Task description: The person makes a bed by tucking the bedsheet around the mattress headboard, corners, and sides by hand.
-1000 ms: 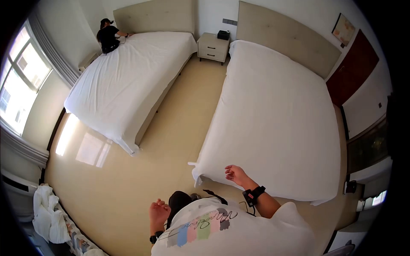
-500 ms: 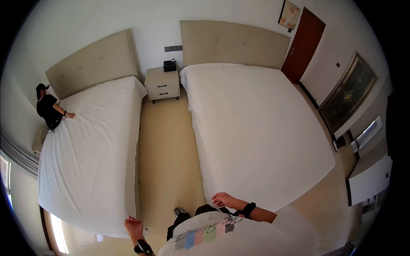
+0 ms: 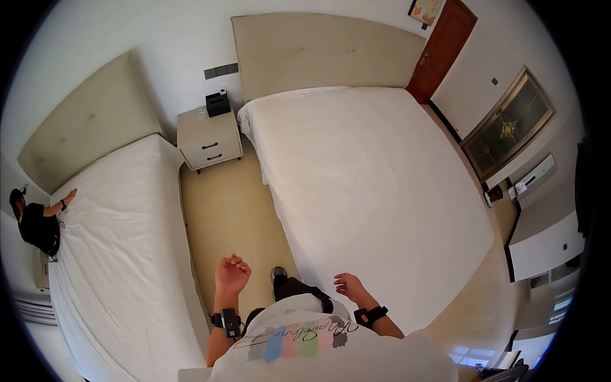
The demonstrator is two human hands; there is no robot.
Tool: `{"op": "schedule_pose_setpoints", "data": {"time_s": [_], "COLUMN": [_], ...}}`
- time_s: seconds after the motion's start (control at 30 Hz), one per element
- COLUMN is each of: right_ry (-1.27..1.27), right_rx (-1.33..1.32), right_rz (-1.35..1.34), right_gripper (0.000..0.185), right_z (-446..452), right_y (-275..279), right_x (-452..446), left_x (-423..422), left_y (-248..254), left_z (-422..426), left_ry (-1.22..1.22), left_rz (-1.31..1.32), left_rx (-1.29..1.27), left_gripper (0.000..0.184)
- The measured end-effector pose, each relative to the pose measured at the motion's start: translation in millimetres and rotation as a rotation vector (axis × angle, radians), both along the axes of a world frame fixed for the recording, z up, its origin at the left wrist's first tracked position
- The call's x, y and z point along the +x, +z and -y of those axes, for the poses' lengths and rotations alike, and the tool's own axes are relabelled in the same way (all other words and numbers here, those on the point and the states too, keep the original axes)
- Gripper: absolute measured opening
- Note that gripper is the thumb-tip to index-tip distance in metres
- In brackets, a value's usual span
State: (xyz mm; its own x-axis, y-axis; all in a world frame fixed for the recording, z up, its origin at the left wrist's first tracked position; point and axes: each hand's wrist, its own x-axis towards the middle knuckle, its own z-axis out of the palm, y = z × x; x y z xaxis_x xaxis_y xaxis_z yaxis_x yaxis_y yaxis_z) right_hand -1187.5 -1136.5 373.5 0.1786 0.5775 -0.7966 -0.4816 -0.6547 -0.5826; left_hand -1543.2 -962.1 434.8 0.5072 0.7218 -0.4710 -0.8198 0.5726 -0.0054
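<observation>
1. Shirt [image 3: 305, 337]: white, printed; it hides most of the wearer's legs, one shoe [image 3: 277, 274] showing beyond it.
2. Left hand [image 3: 233, 275]: raised above the gap between the beds, fingers partly curled; how far the grip closes cannot be told, and nothing shows in it.
3. Right hand [image 3: 348, 286]: at the foot of the right sheet, fingers loosely bent, grip fairly wide and empty; whether it touches the cloth cannot be told.
4. Right sheet [image 3: 375, 184]: spread over the right bed up to its headboard [image 3: 324, 54]; white, mostly smooth, bunched at the corner beside the nightstand. Part of its near edge is hidden behind the shirt and right arm.
5. Left sheet [image 3: 127, 235]: white, spread over the left bed, creased along its outer side; its near end is cut off by the dark rim of the view.
6. Far person [image 3: 39, 226]: in black, at the outer side of the left bed, one arm extended onto the left sheet; the lower body is hidden.
7. Nightstand [image 3: 194, 137]: between the beds, two drawers closed, contents hidden. On top stand a black box [image 3: 217, 104], its contents indistinct, and a small clear object [image 3: 201, 114], hard to identify.
</observation>
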Motion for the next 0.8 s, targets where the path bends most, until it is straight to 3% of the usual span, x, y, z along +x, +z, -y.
{"op": "schedule_pose_setpoints", "data": {"time_s": [0.07, 0.13, 0.23, 0.3, 0.33, 0.4, 0.47, 0.5, 0.53, 0.57, 0.63, 0.8], "right_ry": [0.196, 0.365, 0.616, 1.176, 1.331, 1.556, 1.569, 1.78, 1.643, 1.659, 1.463, 1.118], "right_rx": [0.087, 0.164, 0.188, 0.323, 0.274, 0.07, -0.018, 0.091, -0.105, -0.269, -0.339, -0.357], "right_rz": [0.09, 0.174, 0.234, 0.487, 0.57, 0.605, 0.574, 0.52, 0.666, 0.431, 0.439, 0.356], "right_gripper": [0.021, 0.021, 0.021, 0.026, 0.029, 0.041, 0.033, 0.029, 0.027, 0.027, 0.026, 0.025], "right_z": [-92, -176, -286, -346, -370, -406, -418, -416, -426, -402, -405, -435], "right_y": [16, 34, 38, 21, 14, -7, -37, -90, -31, -111, -73, -28], "right_x": [-8, -11, -22, -31, -33, -33, -22, -3, -19, 11, 0, -27], "left_x": [-11, -17, -72, -115, -134, -163, -188, -195, -198, -200, -194, -142], "left_y": [0, 10, -1, -22, -33, -57, -74, -82, -88, -88, -79, 2], "left_z": [-40, -73, -119, -149, -167, -205, -253, -288, -325, -364, -458, -677], "left_ry": [-0.035, -0.07, 0.158, 0.379, 0.454, 0.516, 0.549, 0.534, 0.519, 0.502, 0.404, 0.151], "left_rz": [0.022, 0.025, -0.078, -0.126, -0.118, -0.152, -0.195, -0.191, -0.179, -0.167, -0.174, -0.169], "left_rx": [-0.109, -0.028, -0.018, -0.101, -0.159, -0.217, -0.285, -0.324, -0.367, -0.376, -0.218, 0.042], "left_gripper": [0.009, 0.012, 0.009, 0.008, 0.01, 0.01, 0.01, 0.01, 0.011, 0.011, 0.012, 0.01]}}
